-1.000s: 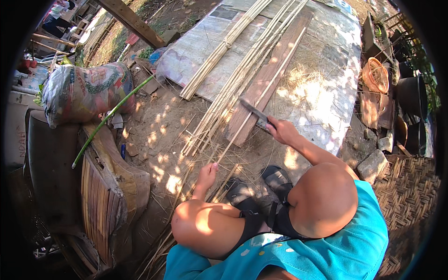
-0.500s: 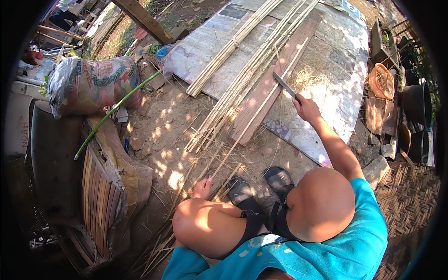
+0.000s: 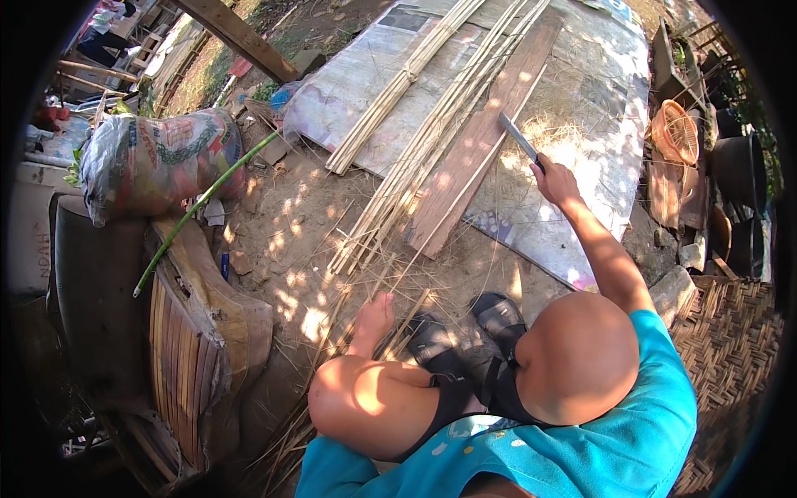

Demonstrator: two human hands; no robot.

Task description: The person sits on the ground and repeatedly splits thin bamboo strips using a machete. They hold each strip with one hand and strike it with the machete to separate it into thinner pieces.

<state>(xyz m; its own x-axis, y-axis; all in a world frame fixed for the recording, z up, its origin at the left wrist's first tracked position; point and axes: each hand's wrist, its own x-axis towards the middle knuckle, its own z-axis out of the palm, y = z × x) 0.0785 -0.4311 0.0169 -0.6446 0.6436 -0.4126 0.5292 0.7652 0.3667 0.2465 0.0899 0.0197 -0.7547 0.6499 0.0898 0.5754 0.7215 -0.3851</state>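
Observation:
My right hand is closed round the dark handle of a long-bladed knife. The blade tip reaches over the right edge of a brown wooden board. Along that board runs a thin bamboo strip, whose near end comes to my left hand. That hand is closed in front of my left knee, gripping the strip. Left of the board lies a loose batch of pale bamboo strips, and beyond it a tied bundle.
Fine shavings cover part of the sheet under the board. A green stalk leans across a wooden piece beside a stuffed sack. On the right are an orange basket and a woven mat.
My left hand has moved forward and a little right with the strip. The knife in my right hand has shifted slightly right and away from me.

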